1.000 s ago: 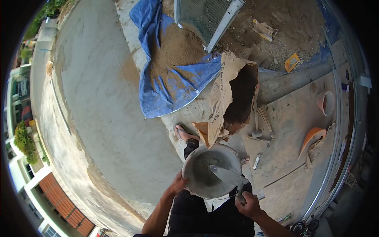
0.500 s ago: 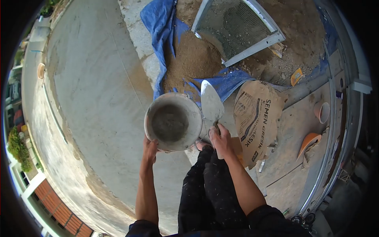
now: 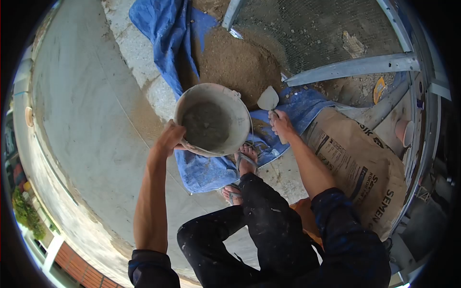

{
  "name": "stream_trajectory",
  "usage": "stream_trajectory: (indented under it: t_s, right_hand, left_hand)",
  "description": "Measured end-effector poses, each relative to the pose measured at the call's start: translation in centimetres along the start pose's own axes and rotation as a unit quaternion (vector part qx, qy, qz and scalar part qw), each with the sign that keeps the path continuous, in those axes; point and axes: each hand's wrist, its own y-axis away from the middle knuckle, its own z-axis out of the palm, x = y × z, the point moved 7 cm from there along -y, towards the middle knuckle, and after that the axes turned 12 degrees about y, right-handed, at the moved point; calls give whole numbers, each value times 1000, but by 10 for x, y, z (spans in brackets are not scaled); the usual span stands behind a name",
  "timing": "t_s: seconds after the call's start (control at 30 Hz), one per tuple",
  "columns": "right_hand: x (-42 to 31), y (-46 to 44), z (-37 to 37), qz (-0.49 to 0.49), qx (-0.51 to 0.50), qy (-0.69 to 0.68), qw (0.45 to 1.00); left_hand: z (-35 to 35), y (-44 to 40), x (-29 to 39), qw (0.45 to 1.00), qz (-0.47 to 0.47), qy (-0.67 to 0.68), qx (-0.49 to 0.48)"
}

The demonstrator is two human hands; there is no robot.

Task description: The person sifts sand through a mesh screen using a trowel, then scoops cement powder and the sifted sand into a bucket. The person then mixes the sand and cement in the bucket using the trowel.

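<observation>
My left hand (image 3: 171,137) grips the near-left rim of a round, cement-stained bucket (image 3: 234,108), tilted so its inside faces me. Grey residue coats the bottom of it. In my right hand (image 3: 282,126) is a trowel (image 3: 268,99), held by its handle with the blade pointing away from me. That blade is just in front of a heap of brown sand (image 3: 235,62). Under the bucket and trowel spreads a blue tarp (image 3: 209,174), and my sandalled feet stand at its edge.
A framed mesh sieve (image 3: 331,38) leans over the sand. To my right lies a brown cement bag (image 3: 353,163), with a pot-like container (image 3: 404,132) beyond it. Smooth grey concrete (image 3: 81,115) stretches along the left.
I have moved forward, nearer the sand and sieve. The bucket and trowel have come over the tarp, and the trowel blade is now by the sand heap.
</observation>
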Motion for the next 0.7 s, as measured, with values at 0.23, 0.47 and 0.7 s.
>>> stream_trajectory:
  t_s: [0.23, 0.47, 0.7]
  right_hand:
    - [-17, -45, 8, -63, -58, -89, 992]
    - [-34, -49, 24, -138, -74, -159, 975]
    - [-34, -5, 20, -126, -56, -160, 978]
  left_hand:
    - [-8, 2, 15, 994, 81, -30, 64]
    - [-6, -15, 9, 929, 324, 59, 169]
    - [19, -27, 26, 907, 332, 260, -12]
